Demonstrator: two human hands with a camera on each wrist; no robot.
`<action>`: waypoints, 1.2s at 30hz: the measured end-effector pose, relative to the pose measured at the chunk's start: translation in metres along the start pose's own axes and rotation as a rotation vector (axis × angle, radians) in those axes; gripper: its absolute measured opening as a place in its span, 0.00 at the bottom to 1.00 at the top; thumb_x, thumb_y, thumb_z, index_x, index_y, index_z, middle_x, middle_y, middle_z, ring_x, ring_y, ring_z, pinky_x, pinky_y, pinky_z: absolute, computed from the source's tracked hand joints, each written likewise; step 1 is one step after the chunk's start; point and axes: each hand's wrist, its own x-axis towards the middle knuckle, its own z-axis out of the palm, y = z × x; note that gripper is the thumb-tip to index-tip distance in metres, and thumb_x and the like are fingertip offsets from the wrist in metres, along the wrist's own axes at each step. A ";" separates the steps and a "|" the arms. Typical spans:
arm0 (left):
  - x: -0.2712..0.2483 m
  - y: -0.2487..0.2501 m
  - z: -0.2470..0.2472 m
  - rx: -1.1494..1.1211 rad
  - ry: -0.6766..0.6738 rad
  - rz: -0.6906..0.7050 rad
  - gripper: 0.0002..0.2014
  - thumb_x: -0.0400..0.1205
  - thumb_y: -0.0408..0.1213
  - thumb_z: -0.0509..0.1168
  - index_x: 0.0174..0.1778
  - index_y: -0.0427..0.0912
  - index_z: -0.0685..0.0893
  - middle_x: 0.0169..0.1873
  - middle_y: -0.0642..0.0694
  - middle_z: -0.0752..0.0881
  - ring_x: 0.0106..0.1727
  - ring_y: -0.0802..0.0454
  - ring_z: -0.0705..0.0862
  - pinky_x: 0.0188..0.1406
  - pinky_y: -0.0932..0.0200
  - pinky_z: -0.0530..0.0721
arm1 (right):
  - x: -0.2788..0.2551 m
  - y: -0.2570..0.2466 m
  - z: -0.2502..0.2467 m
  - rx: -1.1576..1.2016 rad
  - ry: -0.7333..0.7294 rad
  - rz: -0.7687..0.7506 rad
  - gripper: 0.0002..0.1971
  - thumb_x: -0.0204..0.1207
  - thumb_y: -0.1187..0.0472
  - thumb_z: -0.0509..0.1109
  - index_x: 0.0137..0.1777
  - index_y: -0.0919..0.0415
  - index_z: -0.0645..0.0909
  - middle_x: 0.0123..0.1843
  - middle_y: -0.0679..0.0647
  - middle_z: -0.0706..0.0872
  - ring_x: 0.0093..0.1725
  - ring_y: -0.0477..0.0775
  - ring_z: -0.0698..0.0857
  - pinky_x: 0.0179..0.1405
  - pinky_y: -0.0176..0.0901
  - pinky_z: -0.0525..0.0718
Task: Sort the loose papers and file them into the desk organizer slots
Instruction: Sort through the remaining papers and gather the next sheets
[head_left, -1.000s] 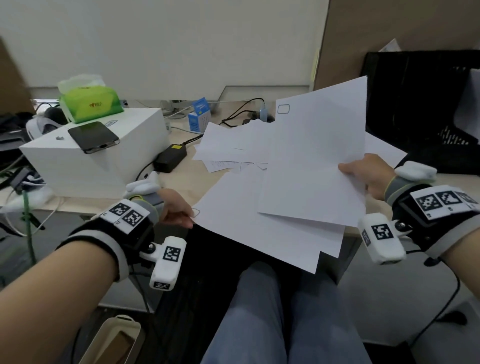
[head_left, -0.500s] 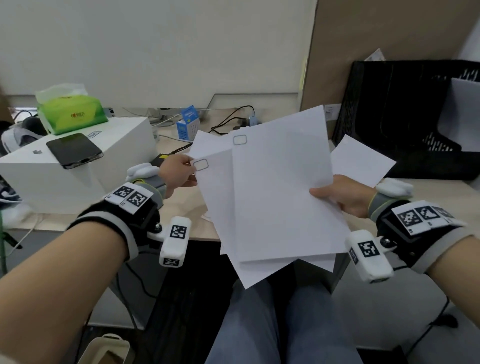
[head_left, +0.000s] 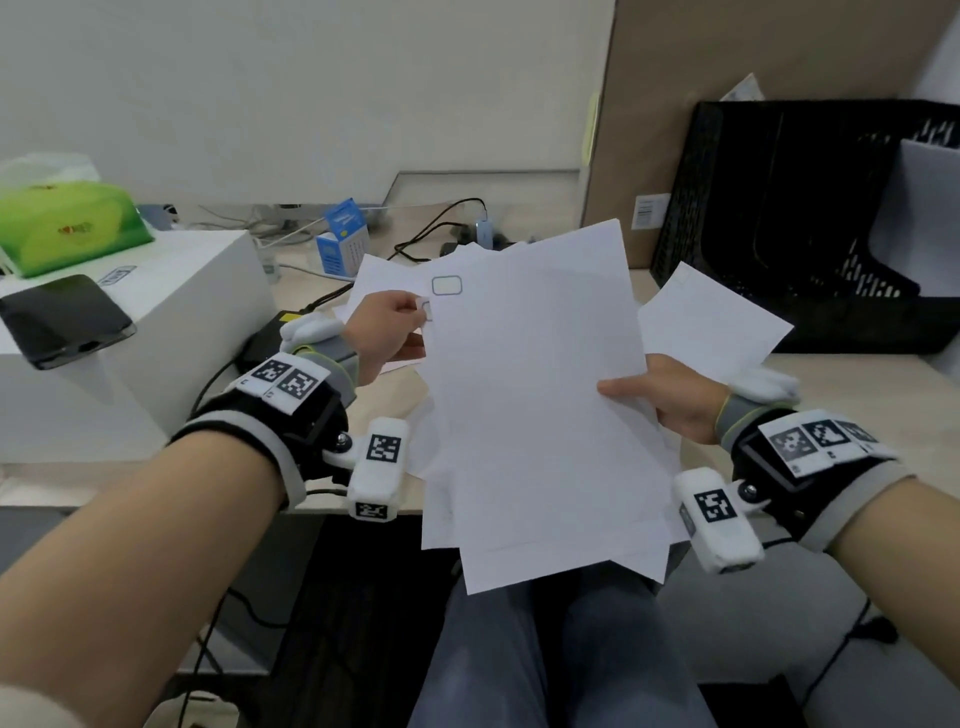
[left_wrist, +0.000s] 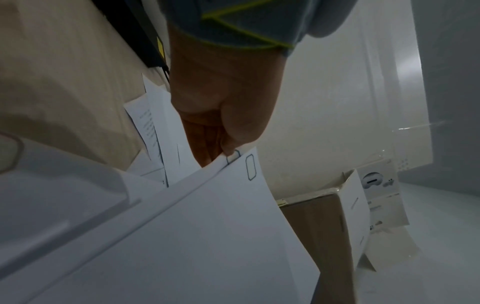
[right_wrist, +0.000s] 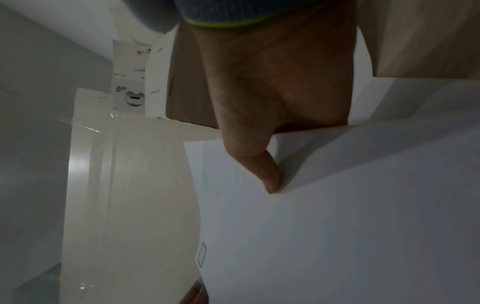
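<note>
I hold a loose stack of white papers (head_left: 535, 405) upright over my lap, in front of the desk edge. My left hand (head_left: 387, 330) pinches the stack's upper left corner, beside a small printed rectangle; the left wrist view shows thumb and fingers clamped on the papers (left_wrist: 207, 236). My right hand (head_left: 660, 397) grips the right edge, thumb on top, seen pressing the top sheet (right_wrist: 337, 226) in the right wrist view. More loose sheets (head_left: 711, 322) lie on the desk behind. The black mesh desk organizer (head_left: 810, 218) stands at the back right with a white sheet (head_left: 924, 208) in one slot.
A white box (head_left: 156, 322) on the left carries a black phone (head_left: 62, 319) and a green tissue pack (head_left: 67, 223). A small blue carton (head_left: 343, 239), a black power adapter (head_left: 265, 338) and cables (head_left: 441, 218) lie at the desk's back. My legs are under the papers.
The two fanned sheets have been brought together into one upright stack. My left hand rose from the lower sheet's edge to the stack's top left corner; the right hand shifted left.
</note>
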 end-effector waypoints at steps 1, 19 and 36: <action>0.003 0.002 0.001 -0.027 -0.007 0.003 0.09 0.85 0.29 0.61 0.42 0.43 0.82 0.46 0.39 0.85 0.34 0.48 0.84 0.37 0.59 0.90 | 0.001 0.000 -0.002 0.008 0.022 -0.028 0.14 0.78 0.66 0.68 0.63 0.63 0.80 0.56 0.58 0.89 0.49 0.57 0.88 0.45 0.44 0.88; 0.010 0.031 0.009 -0.197 0.064 0.132 0.09 0.84 0.33 0.63 0.39 0.40 0.84 0.38 0.43 0.87 0.27 0.60 0.87 0.33 0.66 0.89 | 0.000 -0.009 -0.017 0.061 0.316 -0.256 0.30 0.70 0.61 0.77 0.70 0.59 0.71 0.63 0.56 0.85 0.59 0.59 0.87 0.60 0.61 0.84; 0.005 -0.027 -0.054 -0.110 0.073 -0.169 0.20 0.84 0.29 0.61 0.74 0.31 0.73 0.58 0.38 0.81 0.58 0.42 0.80 0.64 0.45 0.78 | -0.009 -0.046 -0.007 -0.137 0.292 -0.237 0.15 0.81 0.53 0.64 0.64 0.58 0.79 0.61 0.53 0.85 0.52 0.49 0.84 0.46 0.38 0.77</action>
